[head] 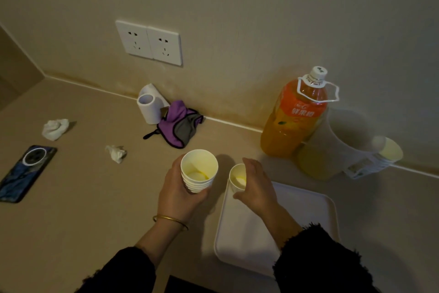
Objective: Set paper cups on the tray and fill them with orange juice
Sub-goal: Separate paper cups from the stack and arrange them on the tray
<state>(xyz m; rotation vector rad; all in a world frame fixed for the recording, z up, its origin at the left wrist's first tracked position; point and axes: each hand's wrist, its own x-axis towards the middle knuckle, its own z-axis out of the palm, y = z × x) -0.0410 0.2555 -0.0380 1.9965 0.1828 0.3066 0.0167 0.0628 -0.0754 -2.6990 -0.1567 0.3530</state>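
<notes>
My left hand grips a stack of white paper cups above the counter, just left of the tray. The top cup has a yellow trace inside. My right hand holds a single paper cup at the far left corner of the white tray; whether the cup rests on the tray I cannot tell. A large orange juice bottle with a white cap stands upright by the wall, behind the tray.
A sleeve of paper cups lies on its side at the right by the wall. A phone, two crumpled tissues, a toilet roll and a purple cloth lie on the counter to the left.
</notes>
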